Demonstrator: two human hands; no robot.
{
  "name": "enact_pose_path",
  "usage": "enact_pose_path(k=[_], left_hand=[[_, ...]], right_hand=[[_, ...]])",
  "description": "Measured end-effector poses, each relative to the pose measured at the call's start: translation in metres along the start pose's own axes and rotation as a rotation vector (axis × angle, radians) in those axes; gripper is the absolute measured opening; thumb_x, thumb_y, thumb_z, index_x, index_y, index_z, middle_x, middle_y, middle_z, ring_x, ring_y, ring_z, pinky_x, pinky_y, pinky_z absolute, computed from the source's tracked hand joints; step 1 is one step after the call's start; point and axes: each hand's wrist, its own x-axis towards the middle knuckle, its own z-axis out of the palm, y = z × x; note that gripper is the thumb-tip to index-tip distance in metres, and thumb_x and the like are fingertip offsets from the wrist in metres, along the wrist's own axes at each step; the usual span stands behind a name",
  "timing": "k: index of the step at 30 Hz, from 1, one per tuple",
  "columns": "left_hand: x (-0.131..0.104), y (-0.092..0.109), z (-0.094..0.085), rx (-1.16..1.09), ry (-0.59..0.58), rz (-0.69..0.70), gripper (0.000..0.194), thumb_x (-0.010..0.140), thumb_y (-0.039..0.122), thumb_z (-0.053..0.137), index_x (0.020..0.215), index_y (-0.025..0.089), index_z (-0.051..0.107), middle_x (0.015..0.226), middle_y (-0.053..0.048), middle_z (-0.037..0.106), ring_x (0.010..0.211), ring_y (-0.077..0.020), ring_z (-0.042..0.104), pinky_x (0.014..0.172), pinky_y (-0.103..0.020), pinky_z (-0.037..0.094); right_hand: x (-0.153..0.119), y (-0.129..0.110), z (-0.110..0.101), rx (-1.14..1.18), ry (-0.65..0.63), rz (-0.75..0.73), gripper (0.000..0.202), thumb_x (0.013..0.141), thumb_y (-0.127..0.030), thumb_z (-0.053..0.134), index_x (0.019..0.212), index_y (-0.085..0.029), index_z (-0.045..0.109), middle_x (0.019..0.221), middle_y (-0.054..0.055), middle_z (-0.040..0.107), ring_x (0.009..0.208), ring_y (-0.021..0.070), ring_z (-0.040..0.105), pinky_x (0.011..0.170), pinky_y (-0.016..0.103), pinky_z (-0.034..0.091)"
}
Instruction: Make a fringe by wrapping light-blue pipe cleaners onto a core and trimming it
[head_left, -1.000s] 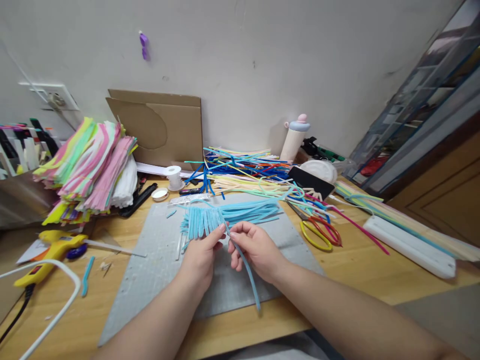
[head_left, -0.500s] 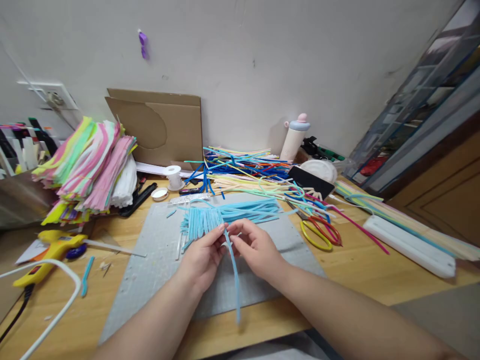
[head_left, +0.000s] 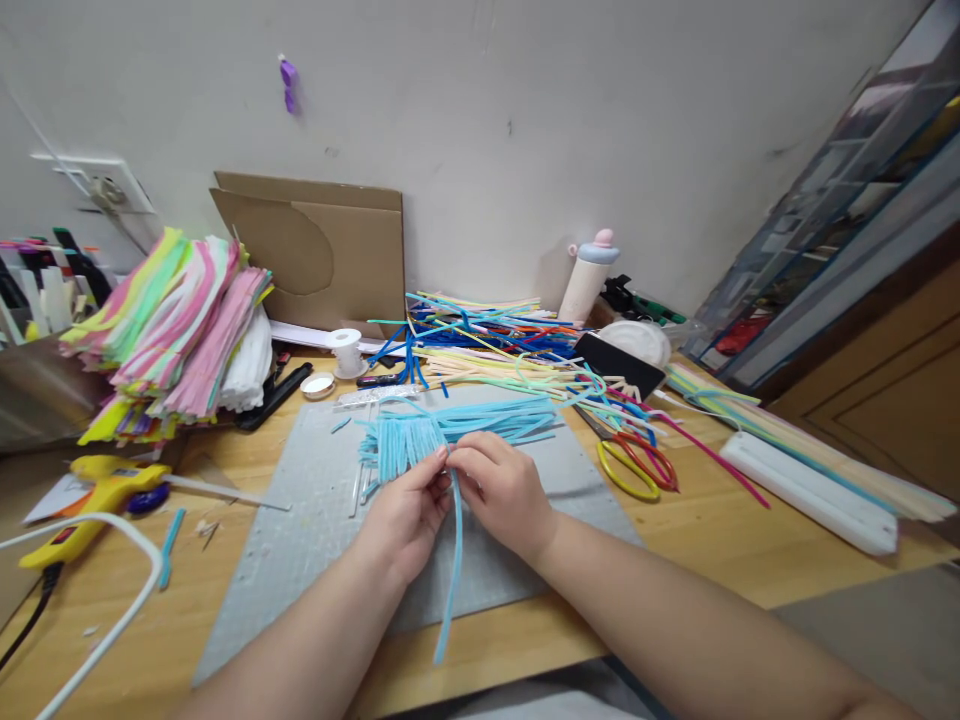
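Observation:
My left hand (head_left: 409, 525) is closed at the near edge of a light-blue piece of pipe cleaners (head_left: 405, 447) lying side by side in a dense row. Opposite it, my right hand (head_left: 510, 495) pinches at a single light-blue pipe cleaner (head_left: 456, 560), whose loose end hangs down toward the table's front edge. The fingertips of both hands meet, and they hide where the strand joins the piece. Just behind lies a bundle of light-blue pipe cleaners (head_left: 510, 420) on the grey cutting mat (head_left: 300, 540).
Scissors (head_left: 630, 470) with yellow and red handles lie right of the mat. A yellow glue gun (head_left: 97, 500) and its white cable are at left, below bundled pastel pipe cleaners (head_left: 180, 330). Mixed pipe cleaners (head_left: 495, 340), a bottle (head_left: 589, 275) and cardboard (head_left: 352, 260) stand behind.
The loose end of the pipe cleaner has swung left and toward me. My right hand's fingers have curled in closer to my left fingertips. The left hand has barely moved.

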Motion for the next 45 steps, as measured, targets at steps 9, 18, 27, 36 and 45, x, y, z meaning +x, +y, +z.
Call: enact_pose_path(k=[9,18,27,36,45], left_hand=[[-0.018,0.002,0.009,0.23,-0.202,0.281,0.008,0.065,0.019,0.071,0.072,0.016,0.067,0.074,-0.001,0.062,0.073,-0.0123,0.053,0.064,-0.023,0.041],[-0.02,0.005,0.011,0.146,-0.353,0.257,0.009,0.077,0.023,0.06,0.078,0.016,0.066,0.079,-0.004,0.062,0.075,-0.0154,0.053,0.065,-0.028,0.041],[-0.021,0.005,0.011,0.286,-0.261,0.449,0.011,0.067,0.016,0.068,0.077,0.02,0.068,0.081,-0.002,0.064,0.073,-0.0151,0.052,0.066,-0.027,0.04],[-0.018,0.006,0.012,0.133,-0.314,0.258,0.025,0.064,0.018,0.075,0.088,0.02,0.069,0.066,0.001,0.058,0.062,-0.0118,0.05,0.061,-0.026,0.042],[-0.011,0.006,0.009,0.162,-0.275,0.268,0.009,0.069,0.019,0.073,0.077,0.018,0.068,0.073,0.0,0.062,0.064,-0.0114,0.053,0.061,-0.024,0.041]], right_hand=[[0.0,0.007,-0.008,0.097,0.244,-0.079,0.023,0.079,-0.006,0.053,0.094,-0.023,0.058,0.091,0.006,0.063,0.086,0.0179,0.059,0.074,0.033,0.05],[0.001,0.003,-0.012,0.219,0.26,-0.102,0.023,0.078,-0.006,0.056,0.092,-0.024,0.059,0.091,0.004,0.064,0.086,0.0168,0.061,0.074,0.033,0.05],[-0.002,-0.008,-0.005,0.753,0.329,0.257,0.009,0.081,-0.014,0.059,0.086,-0.022,0.059,0.093,0.005,0.062,0.09,0.0182,0.062,0.075,0.034,0.052],[-0.002,-0.016,-0.007,1.173,0.192,0.582,0.01,0.078,-0.024,0.066,0.08,-0.02,0.057,0.081,-0.001,0.058,0.059,0.0091,0.055,0.051,0.023,0.046],[-0.005,-0.018,-0.01,0.835,0.155,0.507,0.019,0.077,-0.024,0.065,0.095,-0.022,0.058,0.087,0.002,0.061,0.072,0.0134,0.06,0.057,0.024,0.05]])
